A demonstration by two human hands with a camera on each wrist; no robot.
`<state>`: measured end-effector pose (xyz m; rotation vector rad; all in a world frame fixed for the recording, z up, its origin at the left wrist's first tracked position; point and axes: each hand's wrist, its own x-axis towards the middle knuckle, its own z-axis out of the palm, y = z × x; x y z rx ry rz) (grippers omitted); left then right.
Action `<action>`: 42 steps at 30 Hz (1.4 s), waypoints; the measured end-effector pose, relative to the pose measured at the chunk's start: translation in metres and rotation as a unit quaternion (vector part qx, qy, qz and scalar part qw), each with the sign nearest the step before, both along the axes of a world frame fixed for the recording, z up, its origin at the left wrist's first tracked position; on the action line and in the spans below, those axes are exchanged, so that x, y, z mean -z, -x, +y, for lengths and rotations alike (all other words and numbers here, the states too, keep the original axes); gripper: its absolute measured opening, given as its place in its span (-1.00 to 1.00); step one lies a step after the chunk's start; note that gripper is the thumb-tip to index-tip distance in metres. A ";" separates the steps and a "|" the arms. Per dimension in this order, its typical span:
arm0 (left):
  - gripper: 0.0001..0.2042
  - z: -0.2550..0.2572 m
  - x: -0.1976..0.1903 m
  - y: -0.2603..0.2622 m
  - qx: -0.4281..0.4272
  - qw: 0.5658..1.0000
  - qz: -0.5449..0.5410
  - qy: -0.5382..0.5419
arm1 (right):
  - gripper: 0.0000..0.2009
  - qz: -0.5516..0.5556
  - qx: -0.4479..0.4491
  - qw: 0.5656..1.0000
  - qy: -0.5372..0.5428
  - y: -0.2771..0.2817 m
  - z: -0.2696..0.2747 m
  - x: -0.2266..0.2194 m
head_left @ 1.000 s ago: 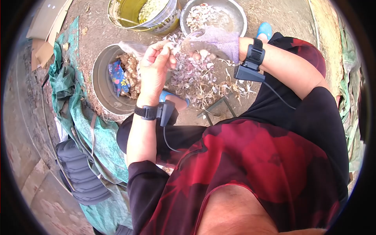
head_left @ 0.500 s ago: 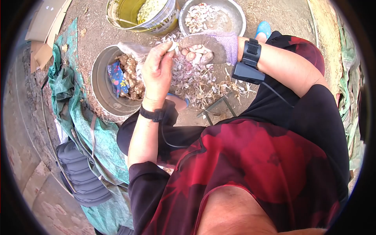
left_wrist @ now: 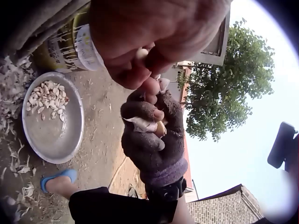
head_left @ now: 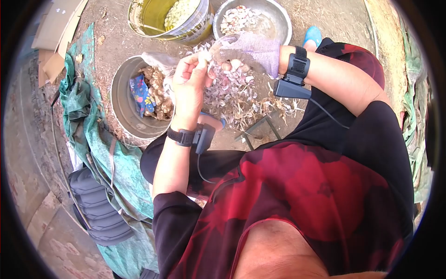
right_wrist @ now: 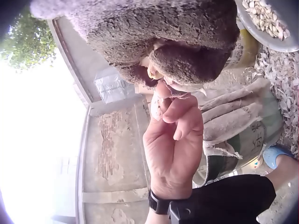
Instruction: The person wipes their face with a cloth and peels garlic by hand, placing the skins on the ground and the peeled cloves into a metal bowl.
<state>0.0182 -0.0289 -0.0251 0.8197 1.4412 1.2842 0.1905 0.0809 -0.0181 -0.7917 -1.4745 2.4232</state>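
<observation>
My bare left hand [head_left: 188, 93] meets my right hand [head_left: 248, 49] above a pile of garlic skins [head_left: 227, 100]. The right hand wears a lilac knitted glove, dark and soiled over the palm and fingers. In the left wrist view, a pale garlic clove [left_wrist: 141, 55] shows between the left fingers. The gloved fingers curl round several garlic cloves [left_wrist: 160, 129], with papery skin sticking out. Seen from the right wrist, the left thumb and fingertips pinch at a clove with reddish skin [right_wrist: 159, 106], right at the gloved fingertips.
A metal basin [head_left: 284, 37] with unpeeled cloves stands ahead, beside a yellowish bucket [head_left: 202, 28] of peeled ones. At left is a large pot [head_left: 120, 100] containing garlic bulbs and a blue flowered cloth. A small metal frame [head_left: 260, 128] lies near my knees; green tarp [head_left: 125, 176] spreads at left.
Half a second ago the gloved palm lay turned up, showing several cloves, while the left hand held a white clove. Now the glove has curled over and the left fingertips work against it.
</observation>
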 end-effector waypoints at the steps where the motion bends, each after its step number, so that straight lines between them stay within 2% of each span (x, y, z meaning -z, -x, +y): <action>1: -0.78 0.001 0.003 0.004 0.012 0.992 -0.124 -0.001 | -0.78 0.002 0.001 0.999 -0.040 0.001 -0.001 -0.003; 2: -0.79 0.002 0.005 0.007 0.024 0.969 -0.245 -0.002 | -0.78 0.005 0.001 0.999 -0.041 0.000 -0.001 -0.004; 3: -0.80 0.002 0.003 0.009 0.015 0.952 -0.306 0.008 | -0.79 0.004 -0.005 1.000 0.015 -0.002 -0.001 -0.004; 4: -0.80 0.004 0.001 0.009 0.015 0.953 -0.303 0.008 | -0.79 0.003 -0.011 0.997 0.070 -0.003 -0.001 -0.004; 6: -0.81 0.010 -0.006 0.008 -0.069 0.937 -0.338 0.050 | -0.81 0.046 -0.013 0.995 0.084 -0.001 -0.004 0.000; 8: -0.82 0.011 -0.002 0.018 -0.040 0.936 -0.350 0.017 | -0.81 0.063 -0.043 0.982 0.171 -0.004 -0.004 0.009; 11: -0.84 0.012 -0.011 0.015 0.003 0.983 -0.175 -0.055 | -0.78 0.036 -0.042 0.990 0.127 -0.003 0.003 0.004; 12: -0.84 0.011 -0.015 0.012 0.006 0.983 -0.176 -0.054 | -0.76 0.029 -0.032 0.992 0.119 -0.005 0.004 0.003; 13: -0.84 0.011 -0.019 0.007 0.003 0.997 -0.070 -0.043 | -0.75 0.059 -0.039 0.989 0.133 -0.004 0.007 0.014; 15: -0.84 0.010 -0.024 0.002 0.012 0.994 0.108 -0.029 | -0.75 0.049 -0.017 0.991 0.122 -0.008 0.007 0.014; 16: -0.84 0.010 -0.021 0.001 0.013 0.994 0.107 -0.028 | -0.74 0.038 0.002 0.993 0.110 -0.009 0.006 0.012; 17: -0.85 0.010 -0.017 0.001 0.028 0.979 0.193 -0.066 | -0.72 0.041 -0.001 0.992 0.123 -0.011 0.008 0.012; 19: -0.84 0.011 -0.016 0.003 0.064 0.921 0.361 -0.132 | -0.71 0.046 -0.007 0.992 0.116 -0.011 0.009 0.015; 20: -0.84 0.011 -0.015 0.004 0.063 0.922 0.360 -0.131 | -0.70 0.052 -0.013 0.993 0.109 -0.010 0.009 0.016; 21: -0.83 0.011 -0.014 0.005 0.067 0.894 0.414 -0.157 | -0.70 0.051 -0.013 0.993 0.109 -0.009 0.009 0.012; 22: -0.81 0.011 -0.014 0.006 0.071 0.863 0.467 -0.182 | -0.70 0.013 -0.017 0.999 0.049 -0.008 0.008 0.006; 23: -0.81 0.011 -0.015 0.006 0.070 0.863 0.466 -0.181 | -0.70 -0.025 -0.021 0.999 -0.012 -0.007 0.007 0.002; 25: -0.79 0.011 -0.018 0.005 0.082 0.804 0.542 -0.228 | -0.70 -0.033 -0.026 0.998 -0.038 -0.004 0.006 0.002; 26: -0.79 0.009 -0.017 0.004 0.080 0.805 0.542 -0.227 | -0.70 -0.041 -0.029 0.997 -0.065 -0.003 0.006 0.002; 29: -0.77 0.006 -0.014 0.004 0.092 0.806 0.549 -0.199 | -0.72 -0.083 -0.030 0.995 -0.051 -0.001 0.004 0.001; 30: -0.79 0.006 -0.013 0.005 0.087 0.812 0.536 -0.215 | -0.72 -0.083 -0.030 0.995 -0.052 -0.001 0.003 0.004; 32: -0.81 0.004 -0.013 0.005 0.083 0.816 0.524 -0.231 | -0.76 0.005 0.019 0.992 0.122 0.001 0.001 0.014; 33: -0.83 0.001 -0.016 0.004 0.051 0.948 0.294 -0.115 | -0.76 0.006 0.017 0.993 0.120 0.003 0.001 0.014; 34: -0.84 0.000 -0.018 0.003 0.017 0.999 0.039 0.011 | -0.77 -0.026 0.033 0.995 0.090 0.005 0.001 0.014; 35: -0.87 0.001 -0.022 0.005 0.014 0.999 -0.048 -0.009 | -0.77 -0.057 0.050 0.995 0.060 0.007 0.000 0.012; 36: -0.87 0.004 -0.026 0.007 0.013 0.999 -0.044 -0.010 | -0.77 -0.053 0.049 0.996 0.060 0.007 0.000 0.011; 38: -0.83 0.017 -0.031 0.013 -0.006 0.980 -0.196 -0.038 | -0.72 -0.051 -0.012 0.996 0.069 0.000 0.005 0.008; 39: -0.82 0.026 -0.030 0.021 -0.001 0.980 -0.189 -0.058 | -0.71 0.013 -0.010 0.988 0.157 -0.001 0.005 0.021; 42: -0.83 0.062 -0.037 0.045 -0.002 0.981 -0.167 -0.102 | -0.70 0.010 -0.006 0.992 0.123 -0.002 -0.003 0.011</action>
